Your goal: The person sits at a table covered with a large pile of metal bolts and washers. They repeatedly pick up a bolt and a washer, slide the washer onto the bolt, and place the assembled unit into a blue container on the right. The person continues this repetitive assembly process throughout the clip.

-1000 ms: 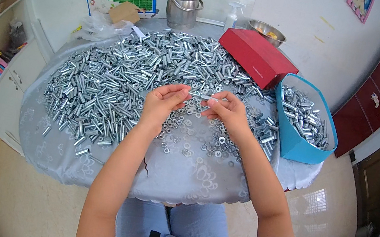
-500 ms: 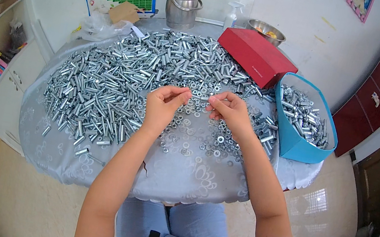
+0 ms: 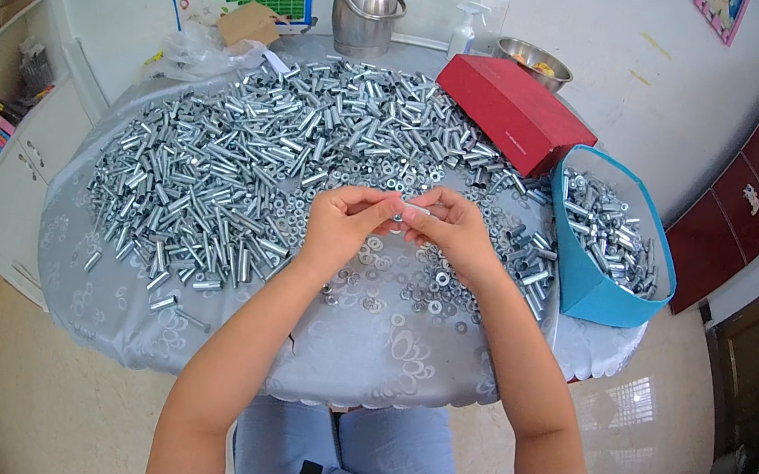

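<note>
Right hand (image 3: 450, 229) pinches slim metal piece (image 3: 419, 209) over washers (image 3: 441, 279) | left hand (image 3: 349, 220) bunched at its end, hold unclear | blue bin (image 3: 604, 302) well stocked; bigger tube pile (image 3: 229, 155) loose, much apparently left.

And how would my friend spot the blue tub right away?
Find the big cloth-covered table. At its right side, beside the red box, stands the blue tub. Unlike that box, it shows an open top, with many silvery metal pieces inside.
</note>
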Demonstrator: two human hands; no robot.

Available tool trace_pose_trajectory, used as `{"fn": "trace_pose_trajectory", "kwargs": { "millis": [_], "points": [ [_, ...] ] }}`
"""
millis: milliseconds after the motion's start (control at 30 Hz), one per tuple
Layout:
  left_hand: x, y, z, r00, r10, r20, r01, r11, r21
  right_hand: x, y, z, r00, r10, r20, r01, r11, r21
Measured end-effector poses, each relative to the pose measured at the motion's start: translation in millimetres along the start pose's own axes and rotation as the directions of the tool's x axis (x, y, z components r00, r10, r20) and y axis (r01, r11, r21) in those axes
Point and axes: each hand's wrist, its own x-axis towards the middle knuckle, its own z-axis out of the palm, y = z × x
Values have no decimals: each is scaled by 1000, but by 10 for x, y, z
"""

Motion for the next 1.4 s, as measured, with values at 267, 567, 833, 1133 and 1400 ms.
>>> {"fn": "trace_pose_trajectory", "kwargs": {
  "millis": [267,567,833,1133,1400],
  "points": [
    [-15,101,18,984,-179,-20,177,981,-79,-18,-124,58,992,14,-123,13,977,212],
    [-36,141,47,942,-329,60,330,944,-7,29,8,-49,974,-142,-179,136,990,-44],
    [-24,65,39,873,-446,196,475,869,-138,9,28,59,981,-153,-118,140,984,-111],
    [-36,135,52,924,-343,-171,324,937,-129,-40,2,155,998,-69,5,65,921,-383],
    [15,113,-52,927,-318,-197,272,935,-229,-73,149,77,924,-154,351,377,534,-757]
  ]
}}
